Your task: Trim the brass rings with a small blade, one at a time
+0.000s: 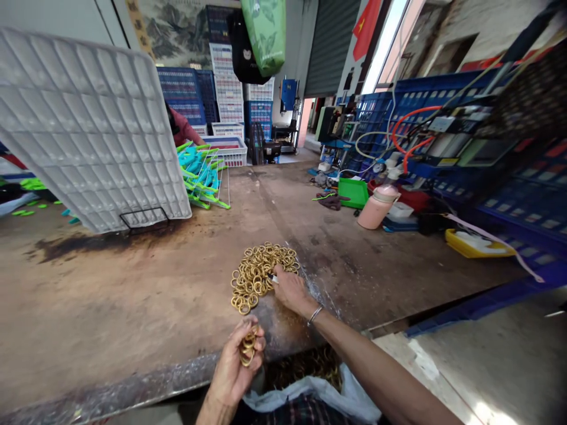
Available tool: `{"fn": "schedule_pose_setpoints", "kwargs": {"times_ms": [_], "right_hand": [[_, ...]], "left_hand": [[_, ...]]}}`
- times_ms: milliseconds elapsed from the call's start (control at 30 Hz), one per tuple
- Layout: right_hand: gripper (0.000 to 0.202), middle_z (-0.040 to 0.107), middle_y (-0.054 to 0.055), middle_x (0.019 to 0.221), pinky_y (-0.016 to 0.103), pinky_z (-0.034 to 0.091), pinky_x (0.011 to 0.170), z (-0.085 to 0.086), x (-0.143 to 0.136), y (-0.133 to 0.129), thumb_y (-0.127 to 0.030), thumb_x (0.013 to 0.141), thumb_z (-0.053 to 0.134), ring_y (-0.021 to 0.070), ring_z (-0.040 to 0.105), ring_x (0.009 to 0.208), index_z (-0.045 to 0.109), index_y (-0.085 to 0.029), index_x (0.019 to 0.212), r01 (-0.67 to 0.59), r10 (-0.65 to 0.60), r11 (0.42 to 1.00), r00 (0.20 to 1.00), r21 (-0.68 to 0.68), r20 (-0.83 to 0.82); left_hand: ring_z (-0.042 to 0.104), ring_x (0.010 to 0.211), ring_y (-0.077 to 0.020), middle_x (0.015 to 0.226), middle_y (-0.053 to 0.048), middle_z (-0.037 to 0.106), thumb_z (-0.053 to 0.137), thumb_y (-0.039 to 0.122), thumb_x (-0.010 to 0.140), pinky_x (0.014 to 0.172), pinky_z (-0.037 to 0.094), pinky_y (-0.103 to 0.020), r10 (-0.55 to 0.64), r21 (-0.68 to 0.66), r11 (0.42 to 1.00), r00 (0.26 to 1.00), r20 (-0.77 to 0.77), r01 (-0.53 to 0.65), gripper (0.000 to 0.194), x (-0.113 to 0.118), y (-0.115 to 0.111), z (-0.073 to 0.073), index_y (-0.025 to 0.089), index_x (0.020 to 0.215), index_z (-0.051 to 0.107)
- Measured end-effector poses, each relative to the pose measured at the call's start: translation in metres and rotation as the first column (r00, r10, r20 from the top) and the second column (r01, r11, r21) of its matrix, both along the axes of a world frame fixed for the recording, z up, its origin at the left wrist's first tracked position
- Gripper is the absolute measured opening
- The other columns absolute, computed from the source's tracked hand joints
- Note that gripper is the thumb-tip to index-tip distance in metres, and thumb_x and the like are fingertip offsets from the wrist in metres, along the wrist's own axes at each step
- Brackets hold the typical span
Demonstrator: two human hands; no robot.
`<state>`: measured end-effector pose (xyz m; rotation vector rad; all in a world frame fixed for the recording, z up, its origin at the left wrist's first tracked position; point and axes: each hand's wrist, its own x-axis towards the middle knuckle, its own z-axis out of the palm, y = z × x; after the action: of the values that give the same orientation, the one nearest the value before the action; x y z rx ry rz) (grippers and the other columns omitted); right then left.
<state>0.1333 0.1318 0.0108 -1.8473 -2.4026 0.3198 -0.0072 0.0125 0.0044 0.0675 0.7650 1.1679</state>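
A heap of brass rings (259, 273) lies on the worn wooden table (133, 295), near its front edge. My left hand (237, 363) is closed around a stack of brass rings (248, 346) just above the table's edge. My right hand (287, 289) rests on the right side of the heap and pinches a thin white-tipped tool (272, 278) that points into the rings. A bracelet sits on my right wrist. Below the edge, a white bag (310, 389) on my lap holds more rings.
A large white cell tray (88, 127) leans upright at the back left. Teal and green plastic parts (201, 174) lie behind it, beside a person in a red sleeve (183, 128). A pink bottle (376, 206), a green box (353, 192), a yellow tray (476, 245) and blue crates stand on the right.
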Motion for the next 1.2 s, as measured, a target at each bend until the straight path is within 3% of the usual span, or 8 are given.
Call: {"fn": "schedule_pose_setpoints", "kwargs": {"times_ms": [200,367,500,667,833,900,1000,1200], "right_hand": [[0.018,0.063,0.005,0.079,0.023,0.03,0.058,-0.003,0.005,0.0,-0.018,0.083,0.039,0.0161,0.059,0.07,0.043,-0.017,0.1,0.028,-0.03,1.0,0.991,-0.014,-0.132],[0.012,0.058,0.001,0.075,0.021,0.032,0.06,-0.005,0.0,-0.024,-0.017,0.082,0.038,0.0124,0.052,0.066,0.046,-0.019,0.091,-0.08,0.081,0.997,0.902,0.021,-0.423],[0.006,0.054,-0.002,0.072,0.02,0.034,0.06,0.004,-0.008,-0.048,-0.018,0.08,0.039,0.0115,0.049,0.065,0.044,-0.02,0.082,-0.149,0.097,0.988,0.793,-0.037,-0.602],[0.006,0.047,-0.006,0.058,0.019,0.034,0.054,0.011,-0.012,-0.06,-0.022,0.081,0.038,0.0096,0.046,0.055,0.044,-0.021,0.081,-0.219,-0.015,0.951,0.672,-0.217,-0.74],[0.014,0.044,-0.006,0.056,0.019,0.032,0.054,0.004,-0.013,-0.057,-0.026,0.08,0.04,0.0089,0.043,0.055,0.043,-0.019,0.068,-0.186,-0.061,0.957,0.621,-0.223,-0.782],[0.012,0.043,-0.007,0.055,0.019,0.032,0.054,0.001,-0.012,-0.056,-0.024,0.078,0.043,0.0086,0.042,0.056,0.042,-0.019,0.067,-0.18,-0.058,0.96,0.619,-0.214,-0.783],[0.011,0.046,-0.007,0.057,0.019,0.033,0.057,0.002,-0.009,-0.057,-0.025,0.078,0.043,0.0087,0.044,0.058,0.043,-0.019,0.069,-0.205,-0.042,0.958,0.595,-0.201,-0.802],[0.009,0.048,-0.007,0.057,0.019,0.035,0.058,0.009,-0.007,-0.06,-0.023,0.079,0.041,0.0083,0.046,0.056,0.043,-0.019,0.07,-0.241,-0.099,0.933,0.541,-0.267,-0.835]], "left_hand": [[0.053,0.055,-0.0077,0.07,-0.002,0.058,0.071,0.018,0.063,0.042,0.037,-0.015,0.02,0.013,1.0,1.0,0.014,-0.02,0.019,-0.001,0.003,-0.005,0.012,0.07,0.054],[0.051,0.051,-0.0064,0.065,0.002,0.056,0.072,0.029,0.065,0.038,0.034,-0.014,0.083,0.1,0.993,0.981,-0.176,-0.066,0.026,0.004,0.009,-0.006,0.016,0.076,0.052],[0.039,0.039,-0.0047,0.054,0.006,0.05,0.073,0.044,0.059,0.031,0.027,-0.013,0.131,0.16,0.984,0.921,-0.368,-0.077,0.041,0.01,0.015,-0.007,0.018,0.084,0.054],[0.026,0.031,-0.0023,0.042,0.008,0.041,0.067,0.056,0.058,0.031,0.021,-0.014,0.112,0.213,0.977,0.833,-0.541,0.007,0.043,0.01,0.019,-0.016,0.017,0.067,0.053],[0.026,0.032,-0.0028,0.042,0.008,0.039,0.061,0.054,0.066,0.032,0.019,-0.016,0.109,0.257,0.96,0.698,-0.708,0.111,0.039,0.007,0.015,-0.01,0.016,0.064,0.054],[0.027,0.033,-0.003,0.044,0.007,0.04,0.06,0.051,0.069,0.033,0.021,-0.016,0.074,0.249,0.957,0.713,-0.697,0.145,0.036,0.008,0.012,-0.003,0.016,0.064,0.053],[0.028,0.035,-0.0029,0.048,0.007,0.042,0.061,0.045,0.07,0.033,0.021,-0.015,-0.01,0.239,0.953,0.806,-0.592,0.187,0.031,0.01,0.009,0.006,0.016,0.069,0.053],[0.033,0.04,-0.0023,0.058,0.005,0.046,0.061,0.038,0.073,0.034,0.021,-0.013,-0.07,0.235,0.957,0.92,-0.386,0.172,0.025,0.011,0.006,0.01,0.015,0.076,0.051]]}}
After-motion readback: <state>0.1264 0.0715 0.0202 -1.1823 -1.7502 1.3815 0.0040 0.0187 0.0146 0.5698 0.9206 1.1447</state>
